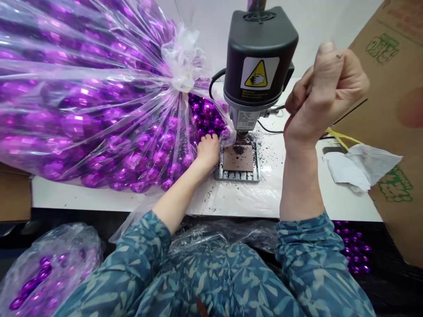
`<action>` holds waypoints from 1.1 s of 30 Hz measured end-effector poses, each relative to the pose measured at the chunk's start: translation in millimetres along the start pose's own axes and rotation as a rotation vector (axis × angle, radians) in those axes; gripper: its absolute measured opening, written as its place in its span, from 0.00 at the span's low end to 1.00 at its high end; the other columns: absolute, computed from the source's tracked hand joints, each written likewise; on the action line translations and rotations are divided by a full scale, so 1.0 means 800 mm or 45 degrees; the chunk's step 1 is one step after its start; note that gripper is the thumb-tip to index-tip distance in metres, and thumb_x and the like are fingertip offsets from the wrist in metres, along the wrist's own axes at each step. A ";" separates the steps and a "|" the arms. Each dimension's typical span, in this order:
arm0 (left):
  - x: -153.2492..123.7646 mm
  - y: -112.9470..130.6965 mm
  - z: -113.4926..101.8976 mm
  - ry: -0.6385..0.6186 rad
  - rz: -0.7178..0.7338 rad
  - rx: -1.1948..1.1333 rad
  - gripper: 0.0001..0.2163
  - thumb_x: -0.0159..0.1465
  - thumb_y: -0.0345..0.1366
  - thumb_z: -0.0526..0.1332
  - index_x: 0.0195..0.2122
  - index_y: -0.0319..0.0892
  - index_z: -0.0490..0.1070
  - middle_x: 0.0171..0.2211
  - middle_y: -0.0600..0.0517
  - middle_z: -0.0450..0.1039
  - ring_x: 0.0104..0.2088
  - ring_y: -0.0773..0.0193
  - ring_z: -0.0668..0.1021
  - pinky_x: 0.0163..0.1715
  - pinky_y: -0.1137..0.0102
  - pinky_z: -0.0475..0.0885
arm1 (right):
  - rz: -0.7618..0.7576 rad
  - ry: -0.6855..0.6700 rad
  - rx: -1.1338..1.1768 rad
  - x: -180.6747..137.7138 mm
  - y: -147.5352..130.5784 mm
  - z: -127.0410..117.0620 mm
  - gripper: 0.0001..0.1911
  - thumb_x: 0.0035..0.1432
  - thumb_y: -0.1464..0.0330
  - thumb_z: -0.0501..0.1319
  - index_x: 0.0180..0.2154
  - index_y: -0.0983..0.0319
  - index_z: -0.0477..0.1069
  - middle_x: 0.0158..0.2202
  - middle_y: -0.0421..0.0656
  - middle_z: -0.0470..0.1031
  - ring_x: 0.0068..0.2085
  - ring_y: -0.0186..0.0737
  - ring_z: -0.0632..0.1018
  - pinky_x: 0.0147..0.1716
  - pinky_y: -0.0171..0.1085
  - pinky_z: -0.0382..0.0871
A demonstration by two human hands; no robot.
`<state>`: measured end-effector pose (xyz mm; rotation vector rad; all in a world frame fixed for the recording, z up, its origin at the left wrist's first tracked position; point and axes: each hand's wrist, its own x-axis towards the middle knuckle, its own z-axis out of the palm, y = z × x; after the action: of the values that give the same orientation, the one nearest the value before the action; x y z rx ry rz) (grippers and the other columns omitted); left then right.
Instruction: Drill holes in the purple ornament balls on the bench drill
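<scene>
My right hand is raised, its fingers wrapped around a lever at the side of the black bench drill press. The lever's metal hub shows just left of the fist. Low beside the machine, my left hand reaches to shiny purple faceted balls at an opening of the clear plastic bag. Its fingers are curled and their tips are hidden, so what they hold cannot be seen. Under the drill head a brown square board with a small hole lies on the slotted metal base, with dark shavings on it.
A huge tied clear bag of purple balls fills the left. White cloths lie by a cardboard box at right. Dark shavings dot the white table. Below are another bag and more purple balls.
</scene>
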<state>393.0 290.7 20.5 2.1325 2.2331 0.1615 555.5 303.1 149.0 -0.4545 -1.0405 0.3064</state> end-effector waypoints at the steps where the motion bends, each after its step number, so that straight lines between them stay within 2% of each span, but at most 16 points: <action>1: 0.007 0.004 -0.001 -0.070 -0.045 0.070 0.19 0.70 0.23 0.48 0.58 0.33 0.70 0.57 0.31 0.70 0.56 0.44 0.76 0.50 0.57 0.75 | -0.011 -0.005 -0.004 0.000 0.001 0.000 0.30 0.50 0.46 0.64 0.19 0.57 0.50 0.12 0.29 0.51 0.12 0.23 0.54 0.16 0.36 0.40; 5: 0.020 0.007 0.002 -0.192 -0.010 0.258 0.20 0.71 0.26 0.47 0.59 0.38 0.71 0.65 0.31 0.60 0.58 0.39 0.76 0.51 0.53 0.73 | -0.028 -0.003 -0.012 0.000 0.003 0.000 0.30 0.50 0.47 0.64 0.19 0.57 0.49 0.12 0.29 0.51 0.13 0.23 0.54 0.16 0.35 0.42; 9: 0.031 0.000 0.002 -0.215 0.029 0.269 0.22 0.70 0.26 0.49 0.65 0.42 0.65 0.66 0.32 0.58 0.57 0.40 0.77 0.54 0.52 0.71 | 0.000 0.003 -0.025 -0.001 0.003 0.001 0.31 0.48 0.44 0.63 0.19 0.57 0.48 0.11 0.28 0.50 0.12 0.24 0.52 0.15 0.35 0.41; 12: 0.036 -0.005 0.008 -0.174 0.080 0.204 0.24 0.68 0.24 0.51 0.64 0.43 0.64 0.65 0.33 0.60 0.57 0.41 0.77 0.55 0.51 0.71 | -0.012 -0.005 -0.051 -0.002 0.003 0.001 0.33 0.50 0.40 0.61 0.19 0.57 0.48 0.11 0.29 0.51 0.12 0.23 0.53 0.15 0.35 0.42; 15: 0.040 -0.009 0.019 -0.086 0.124 0.094 0.20 0.66 0.22 0.52 0.56 0.41 0.71 0.63 0.32 0.62 0.58 0.38 0.76 0.55 0.45 0.71 | -0.009 -0.015 -0.120 -0.003 0.002 0.001 0.35 0.53 0.36 0.57 0.18 0.56 0.46 0.11 0.30 0.50 0.13 0.24 0.52 0.16 0.36 0.44; 18: 0.043 -0.012 0.027 -0.043 0.094 -0.042 0.17 0.62 0.21 0.58 0.50 0.39 0.73 0.63 0.30 0.61 0.57 0.35 0.75 0.55 0.42 0.69 | 0.013 -0.025 -0.213 -0.002 0.006 0.000 0.36 0.53 0.33 0.52 0.18 0.55 0.45 0.12 0.32 0.49 0.14 0.27 0.50 0.17 0.39 0.44; 22: 0.042 -0.016 0.022 0.025 0.086 -0.254 0.24 0.59 0.19 0.61 0.55 0.42 0.71 0.60 0.31 0.62 0.57 0.33 0.74 0.55 0.42 0.69 | 0.080 -0.063 -0.280 -0.001 0.018 -0.005 0.34 0.57 0.34 0.49 0.20 0.54 0.45 0.14 0.33 0.48 0.18 0.31 0.51 0.20 0.41 0.47; 25: 0.034 -0.018 0.006 0.201 0.114 -0.463 0.24 0.63 0.21 0.59 0.60 0.43 0.69 0.59 0.33 0.62 0.58 0.35 0.75 0.57 0.41 0.68 | 0.136 -0.112 -0.332 0.001 0.028 -0.011 0.33 0.58 0.34 0.46 0.21 0.54 0.44 0.14 0.34 0.48 0.20 0.32 0.51 0.22 0.41 0.49; 29: -0.001 -0.014 -0.024 0.518 0.264 -0.965 0.19 0.67 0.28 0.60 0.59 0.44 0.68 0.56 0.39 0.64 0.56 0.47 0.75 0.59 0.49 0.70 | 0.145 -0.173 -0.374 0.004 0.037 -0.018 0.34 0.57 0.33 0.47 0.21 0.54 0.44 0.15 0.34 0.49 0.22 0.33 0.51 0.25 0.40 0.50; 31: -0.029 -0.006 -0.034 0.527 0.322 -1.326 0.18 0.66 0.33 0.63 0.57 0.45 0.67 0.53 0.43 0.68 0.52 0.54 0.77 0.57 0.54 0.73 | 0.156 -0.187 -0.368 0.005 0.040 -0.020 0.34 0.55 0.32 0.47 0.21 0.54 0.44 0.14 0.34 0.50 0.23 0.33 0.51 0.26 0.40 0.50; 33: -0.058 0.006 -0.034 0.358 0.309 -1.742 0.19 0.65 0.37 0.66 0.56 0.46 0.65 0.50 0.45 0.72 0.48 0.58 0.79 0.53 0.57 0.75 | 0.174 -0.195 -0.347 0.006 0.042 -0.021 0.35 0.53 0.31 0.48 0.21 0.54 0.44 0.14 0.34 0.52 0.23 0.33 0.51 0.26 0.40 0.50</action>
<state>396.8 243.3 46.0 1.5037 1.1422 1.5131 571.2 330.5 128.9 -0.7588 -1.2093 0.3264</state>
